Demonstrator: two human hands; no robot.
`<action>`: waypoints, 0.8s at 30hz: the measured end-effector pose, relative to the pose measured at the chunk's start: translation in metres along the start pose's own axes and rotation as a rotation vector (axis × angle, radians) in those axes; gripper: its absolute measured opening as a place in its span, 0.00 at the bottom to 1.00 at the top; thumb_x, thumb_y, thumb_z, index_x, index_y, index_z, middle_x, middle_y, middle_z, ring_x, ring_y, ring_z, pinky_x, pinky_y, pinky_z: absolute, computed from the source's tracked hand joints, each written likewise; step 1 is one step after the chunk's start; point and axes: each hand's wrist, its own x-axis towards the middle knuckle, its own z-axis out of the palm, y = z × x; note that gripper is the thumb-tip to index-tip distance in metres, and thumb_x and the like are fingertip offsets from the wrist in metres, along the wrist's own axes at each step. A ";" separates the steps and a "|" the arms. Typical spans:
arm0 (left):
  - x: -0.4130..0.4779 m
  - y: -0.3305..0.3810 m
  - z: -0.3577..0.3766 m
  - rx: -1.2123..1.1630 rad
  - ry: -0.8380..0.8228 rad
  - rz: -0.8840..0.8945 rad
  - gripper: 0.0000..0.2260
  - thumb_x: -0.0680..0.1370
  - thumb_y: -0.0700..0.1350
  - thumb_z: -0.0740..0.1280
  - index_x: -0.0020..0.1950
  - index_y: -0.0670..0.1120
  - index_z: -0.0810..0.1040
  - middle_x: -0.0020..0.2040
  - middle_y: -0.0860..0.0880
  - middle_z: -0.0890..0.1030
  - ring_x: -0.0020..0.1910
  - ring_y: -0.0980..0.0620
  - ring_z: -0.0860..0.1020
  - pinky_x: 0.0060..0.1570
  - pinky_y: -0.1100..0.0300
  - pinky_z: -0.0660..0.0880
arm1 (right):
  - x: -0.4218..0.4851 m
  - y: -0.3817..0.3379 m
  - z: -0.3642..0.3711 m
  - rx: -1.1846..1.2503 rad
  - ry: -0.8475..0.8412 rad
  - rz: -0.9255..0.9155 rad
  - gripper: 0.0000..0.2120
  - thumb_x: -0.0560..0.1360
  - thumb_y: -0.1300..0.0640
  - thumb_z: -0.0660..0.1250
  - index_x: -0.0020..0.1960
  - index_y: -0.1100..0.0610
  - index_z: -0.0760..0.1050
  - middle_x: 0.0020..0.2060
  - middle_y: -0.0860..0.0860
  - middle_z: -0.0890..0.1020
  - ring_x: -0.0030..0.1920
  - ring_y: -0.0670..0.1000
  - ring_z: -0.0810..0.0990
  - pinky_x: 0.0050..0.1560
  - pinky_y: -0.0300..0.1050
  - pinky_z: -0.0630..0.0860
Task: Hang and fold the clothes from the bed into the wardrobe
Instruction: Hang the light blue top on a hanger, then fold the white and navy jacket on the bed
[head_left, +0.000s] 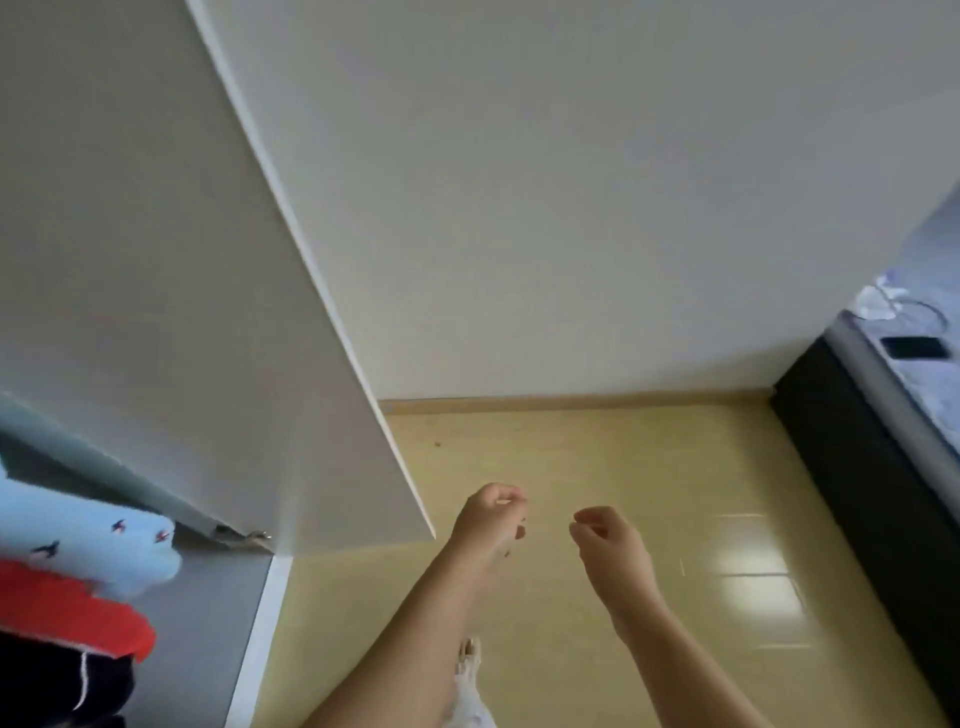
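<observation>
My left hand (491, 514) and my right hand (608, 540) hang side by side over the yellow floor, fingers loosely curled, holding nothing. The white wardrobe door (182, 312) stands open just left of my left hand. Inside the wardrobe at the lower left lie a light blue garment (88, 540) with small prints, a red garment (67, 608) below it and a black garment (52, 686) at the bottom. The bed (883, 395) runs along the right edge; none of its clothes are in view.
A dark phone (917, 347) and a thin cable (927, 312) lie on the bed. The bed's black base (857, 467) borders the tiled floor (623, 457). A white wall (571, 208) closes the far side. My foot (467, 670) shows below my arms.
</observation>
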 end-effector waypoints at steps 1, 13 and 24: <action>0.000 0.007 0.020 0.044 -0.045 0.019 0.08 0.78 0.44 0.60 0.56 0.47 0.75 0.48 0.49 0.78 0.42 0.54 0.77 0.35 0.63 0.68 | -0.001 0.010 -0.018 0.038 0.043 0.031 0.05 0.75 0.61 0.63 0.49 0.54 0.75 0.38 0.47 0.78 0.44 0.52 0.78 0.42 0.42 0.70; 0.033 0.082 0.234 0.367 -0.468 0.155 0.07 0.77 0.41 0.61 0.42 0.51 0.73 0.37 0.53 0.76 0.33 0.56 0.74 0.31 0.65 0.67 | 0.036 0.086 -0.188 0.452 0.497 0.368 0.06 0.75 0.62 0.61 0.51 0.57 0.75 0.42 0.51 0.78 0.39 0.49 0.76 0.35 0.40 0.68; 0.003 0.088 0.415 0.706 -0.851 0.252 0.07 0.77 0.40 0.60 0.43 0.52 0.72 0.40 0.51 0.77 0.38 0.53 0.75 0.34 0.62 0.68 | 0.007 0.151 -0.306 0.789 0.880 0.536 0.03 0.78 0.61 0.60 0.49 0.57 0.73 0.44 0.53 0.77 0.39 0.50 0.74 0.35 0.42 0.69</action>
